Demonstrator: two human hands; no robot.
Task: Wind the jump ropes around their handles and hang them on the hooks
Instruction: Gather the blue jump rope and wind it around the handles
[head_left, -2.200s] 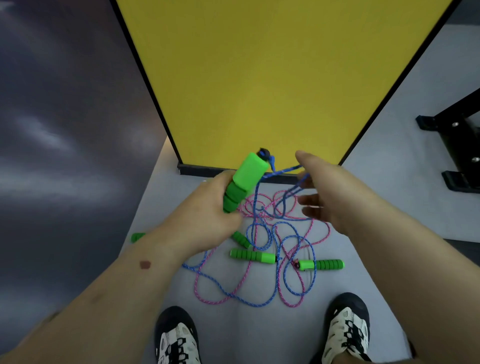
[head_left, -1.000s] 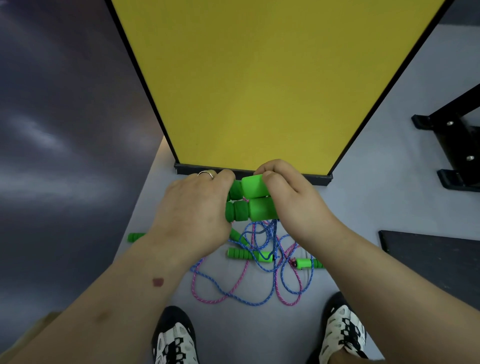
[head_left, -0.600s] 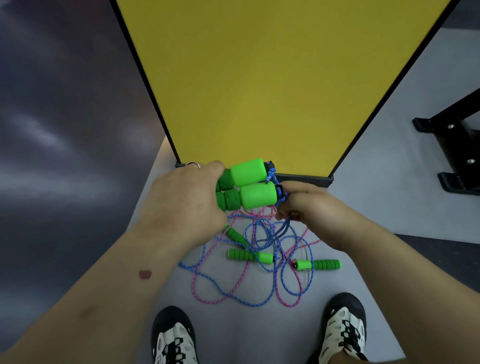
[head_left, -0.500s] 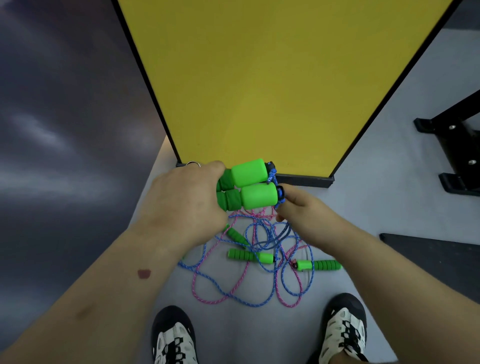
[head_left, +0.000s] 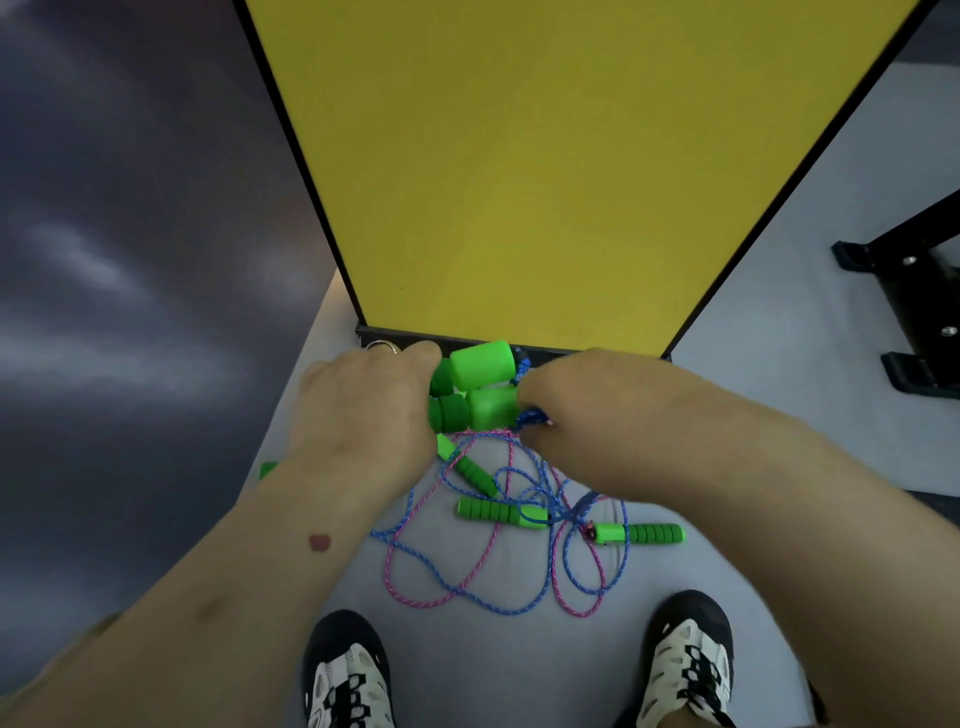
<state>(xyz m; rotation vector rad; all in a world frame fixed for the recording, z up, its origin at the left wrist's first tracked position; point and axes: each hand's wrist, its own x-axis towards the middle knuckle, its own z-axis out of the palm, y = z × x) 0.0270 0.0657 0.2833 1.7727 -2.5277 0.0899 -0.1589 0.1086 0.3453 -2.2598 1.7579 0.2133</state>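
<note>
Two green handles (head_left: 475, 384) lie side by side between the hands. The left hand (head_left: 363, 410) is curled round their left ends, gripping them together; the right hand (head_left: 576, 400) sits against their right ends, fingers curled on the blue rope (head_left: 530, 415) there. Below both hands, loose blue and pink rope (head_left: 493, 561) and other green handles (head_left: 501, 512) lie tangled on the floor (head_left: 519, 670).

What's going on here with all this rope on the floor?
A person stands over tangled jump ropes. The left hand grips a pair of green handles held together, while the right hand pinches the blue rope at their ends. Winding has barely begun. Other green handles and pink and blue rope lie on the floor.
</note>
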